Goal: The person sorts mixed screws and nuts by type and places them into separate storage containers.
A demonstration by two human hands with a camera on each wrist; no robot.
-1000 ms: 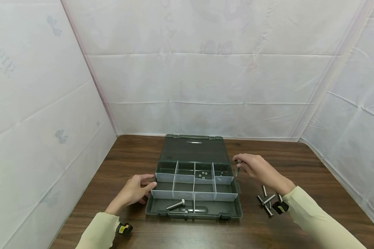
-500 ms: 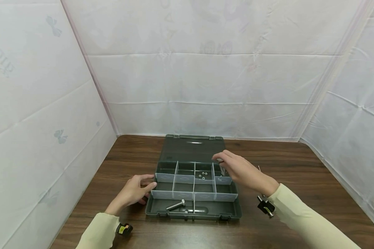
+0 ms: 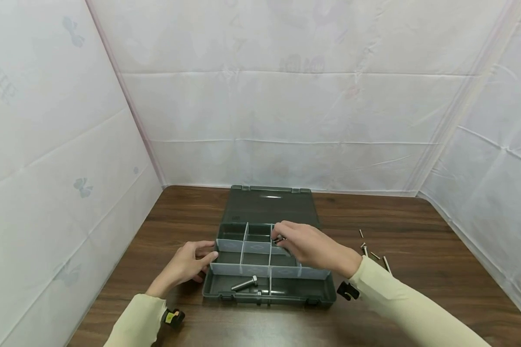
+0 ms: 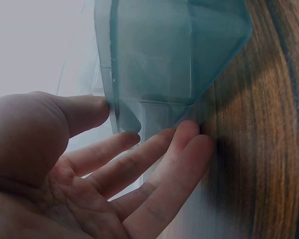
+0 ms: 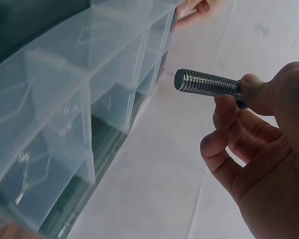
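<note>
A dark translucent compartment box (image 3: 239, 298) lies on the table with its lid folded back. My left hand (image 3: 186, 262) rests at its left side; in the left wrist view the thumb (image 4: 87, 113) touches the rim and the extended fingers lie along the outer wall. My right hand (image 3: 308, 246) is above the back compartments, pinching a threaded metal bolt (image 5: 207, 83) between thumb and fingers. The bolt's head is hidden by the fingers. A large hex bolt (image 3: 244, 284) lies in the front left compartment. My right hand covers the back right compartments in the head view.
Several loose bolts and screws (image 3: 387, 264) lie on the wooden table (image 3: 421, 236) to the right of the box, partly behind my right sleeve. White sheeting (image 3: 286, 106) stands behind the table and on both sides. Pale dividers (image 3: 255, 271) split the box.
My right hand has moved left from beside the box to above its back compartments, carrying the bolt. My left hand has stayed at the box's left side.
</note>
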